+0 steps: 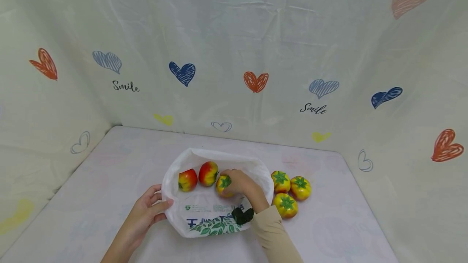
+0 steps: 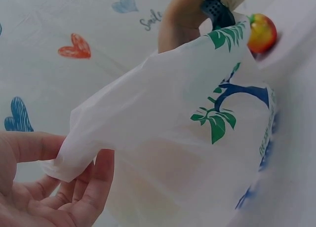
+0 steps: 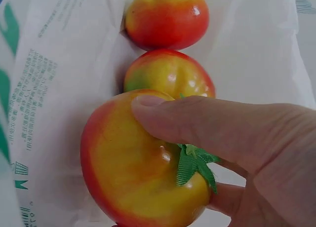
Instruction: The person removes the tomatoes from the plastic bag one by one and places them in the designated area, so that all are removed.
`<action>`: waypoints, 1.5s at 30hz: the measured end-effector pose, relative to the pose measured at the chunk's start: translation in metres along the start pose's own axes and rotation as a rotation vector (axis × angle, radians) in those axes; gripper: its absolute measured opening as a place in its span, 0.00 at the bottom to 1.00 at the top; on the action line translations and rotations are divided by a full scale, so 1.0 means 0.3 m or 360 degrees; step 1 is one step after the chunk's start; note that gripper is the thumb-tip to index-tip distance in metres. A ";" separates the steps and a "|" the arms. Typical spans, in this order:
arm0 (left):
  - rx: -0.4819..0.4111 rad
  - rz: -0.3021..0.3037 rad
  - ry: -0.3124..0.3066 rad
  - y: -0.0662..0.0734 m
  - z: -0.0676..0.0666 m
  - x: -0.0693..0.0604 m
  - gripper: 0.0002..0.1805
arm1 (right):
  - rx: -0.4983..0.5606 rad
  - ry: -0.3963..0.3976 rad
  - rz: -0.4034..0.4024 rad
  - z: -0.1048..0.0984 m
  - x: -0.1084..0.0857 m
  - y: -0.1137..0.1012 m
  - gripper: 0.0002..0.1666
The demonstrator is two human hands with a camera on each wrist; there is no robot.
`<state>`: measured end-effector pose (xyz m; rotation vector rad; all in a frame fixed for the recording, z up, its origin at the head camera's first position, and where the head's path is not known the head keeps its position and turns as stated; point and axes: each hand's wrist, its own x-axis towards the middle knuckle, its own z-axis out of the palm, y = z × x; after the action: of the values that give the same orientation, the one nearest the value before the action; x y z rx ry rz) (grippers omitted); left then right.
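Observation:
A white plastic bag (image 1: 174,216) with green leaf print lies with its mouth spread wide. My left hand (image 1: 147,209) pinches the left edge of that mouth; in the left wrist view the thumb and fingers grip the thin plastic (image 2: 143,103). Inside the bag, my right hand (image 1: 239,182) holds a red-yellow tomato (image 3: 133,158) with a green cloth-like leaf top, thumb across its upper side. Two more tomatoes, one at the left (image 1: 188,180) and one beside it (image 1: 208,173), lie in the bag. The right fingers are partly hidden behind the held tomato.
Three similar tomatoes, at the back (image 1: 280,181), right (image 1: 301,188) and front (image 1: 285,205), sit together just right of the bag on the white tabletop (image 1: 329,222). A curtain with printed hearts (image 1: 256,82) hangs around the table. A dark strap (image 1: 242,216) circles the right wrist.

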<state>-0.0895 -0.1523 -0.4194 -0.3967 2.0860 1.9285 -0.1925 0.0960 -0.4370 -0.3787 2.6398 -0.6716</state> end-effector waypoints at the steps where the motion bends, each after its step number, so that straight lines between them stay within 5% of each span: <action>1: -0.0001 0.0000 -0.0001 0.000 0.000 0.000 0.30 | 0.0013 0.0007 -0.0005 -0.003 -0.004 -0.001 0.33; 18: -0.0007 0.0017 -0.0006 0.003 0.005 -0.002 0.30 | 0.0132 0.0129 -0.0117 -0.077 -0.116 -0.036 0.36; 26: -0.0011 0.0015 -0.0010 0.001 0.007 -0.001 0.29 | 0.0244 0.0234 -0.0241 -0.110 -0.179 -0.046 0.25; 36: 0.0007 0.0008 -0.0005 0.001 0.008 -0.001 0.30 | 0.0281 0.0181 -0.0209 -0.096 -0.185 -0.034 0.22; 45: 0.0001 -0.0001 -0.0005 0.001 0.006 0.000 0.30 | 0.0242 0.0034 -0.0155 -0.012 -0.150 -0.018 0.27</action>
<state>-0.0897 -0.1504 -0.4193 -0.3939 2.0844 1.9272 -0.1532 0.1086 -0.4179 -0.4598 2.5824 -0.9056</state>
